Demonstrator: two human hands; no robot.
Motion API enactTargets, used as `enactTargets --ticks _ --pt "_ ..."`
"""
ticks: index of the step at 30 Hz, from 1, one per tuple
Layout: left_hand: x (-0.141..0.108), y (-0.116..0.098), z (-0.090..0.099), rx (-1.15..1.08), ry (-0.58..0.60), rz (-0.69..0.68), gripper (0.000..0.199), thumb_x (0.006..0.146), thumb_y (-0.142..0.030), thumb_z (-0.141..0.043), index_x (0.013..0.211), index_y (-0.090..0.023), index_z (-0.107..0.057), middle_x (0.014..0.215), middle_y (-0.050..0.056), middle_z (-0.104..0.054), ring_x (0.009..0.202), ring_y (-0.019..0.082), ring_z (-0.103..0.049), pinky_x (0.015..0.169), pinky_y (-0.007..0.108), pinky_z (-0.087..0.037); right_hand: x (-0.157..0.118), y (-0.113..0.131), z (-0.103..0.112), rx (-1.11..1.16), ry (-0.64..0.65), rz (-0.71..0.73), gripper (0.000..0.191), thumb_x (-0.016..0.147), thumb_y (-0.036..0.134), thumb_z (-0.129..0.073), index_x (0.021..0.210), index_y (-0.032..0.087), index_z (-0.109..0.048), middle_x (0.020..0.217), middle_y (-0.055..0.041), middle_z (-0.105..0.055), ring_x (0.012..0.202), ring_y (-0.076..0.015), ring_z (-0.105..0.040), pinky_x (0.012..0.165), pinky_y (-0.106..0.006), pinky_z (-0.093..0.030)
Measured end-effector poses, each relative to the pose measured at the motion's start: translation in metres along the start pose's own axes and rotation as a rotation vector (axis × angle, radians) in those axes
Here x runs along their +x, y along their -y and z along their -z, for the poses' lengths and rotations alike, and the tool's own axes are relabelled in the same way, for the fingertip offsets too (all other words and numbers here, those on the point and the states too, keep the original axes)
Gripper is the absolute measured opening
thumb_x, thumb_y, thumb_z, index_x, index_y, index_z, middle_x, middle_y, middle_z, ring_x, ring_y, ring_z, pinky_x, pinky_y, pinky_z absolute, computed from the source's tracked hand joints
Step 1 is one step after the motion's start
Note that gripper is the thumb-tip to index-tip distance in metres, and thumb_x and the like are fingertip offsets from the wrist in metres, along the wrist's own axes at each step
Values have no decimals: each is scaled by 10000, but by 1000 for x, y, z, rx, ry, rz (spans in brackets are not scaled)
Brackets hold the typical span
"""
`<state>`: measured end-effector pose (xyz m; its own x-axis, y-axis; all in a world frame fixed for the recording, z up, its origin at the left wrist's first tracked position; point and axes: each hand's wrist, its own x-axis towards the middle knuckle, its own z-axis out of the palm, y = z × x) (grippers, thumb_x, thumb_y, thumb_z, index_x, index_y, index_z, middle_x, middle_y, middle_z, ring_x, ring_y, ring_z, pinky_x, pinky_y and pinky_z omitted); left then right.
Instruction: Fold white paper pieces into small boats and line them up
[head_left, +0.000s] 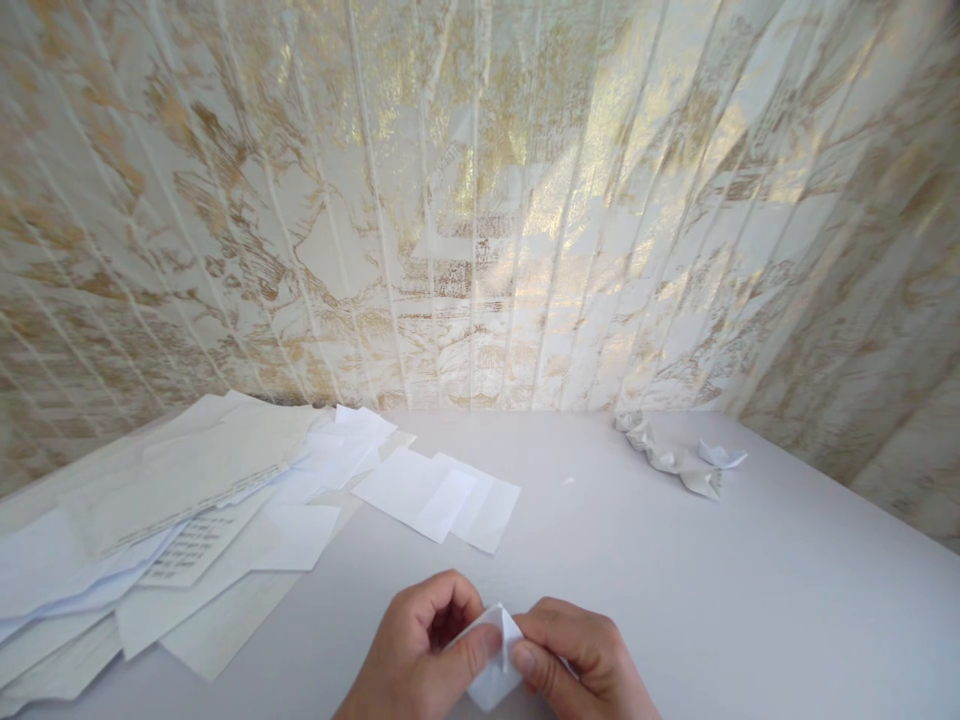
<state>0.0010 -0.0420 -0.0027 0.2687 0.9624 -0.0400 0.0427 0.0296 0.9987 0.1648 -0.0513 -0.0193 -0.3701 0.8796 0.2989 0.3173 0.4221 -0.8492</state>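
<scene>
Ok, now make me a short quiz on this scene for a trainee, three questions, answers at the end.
1. True or false: the left hand and the right hand both touch the folded paper.
2. Multiple choice: on which side of the table, as the person sees it, is the big paper pile? a) right b) left c) middle
3. Short answer: what lies toward the far right corner of the table?

Key: 1. True. 2. b. 3. Small paper shapes.
</scene>
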Motion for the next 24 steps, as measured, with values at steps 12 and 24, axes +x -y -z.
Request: enactTargets --ticks 12,24 --pt "0 8 -3 -13 -44 -34 228 634 -288 -592 530 -183 -419 588 -14 -492 533 114 -409 506 231 -301 -5 0 0 -205 -169 100 218 747 366 -610 670 187 -513 604 15 -505 537 -111 -477 504 -178 -395" --pt "1 13 -4 10 -77 -39 225 621 -242 -600 532 -193 -399 524 -45 -450 498 100 -383 468 209 -295 -4 8 -9 -207 -263 57 196 730 183 -507 541 193 -457 515 25 -492 461 -88 -466 461 -159 -392"
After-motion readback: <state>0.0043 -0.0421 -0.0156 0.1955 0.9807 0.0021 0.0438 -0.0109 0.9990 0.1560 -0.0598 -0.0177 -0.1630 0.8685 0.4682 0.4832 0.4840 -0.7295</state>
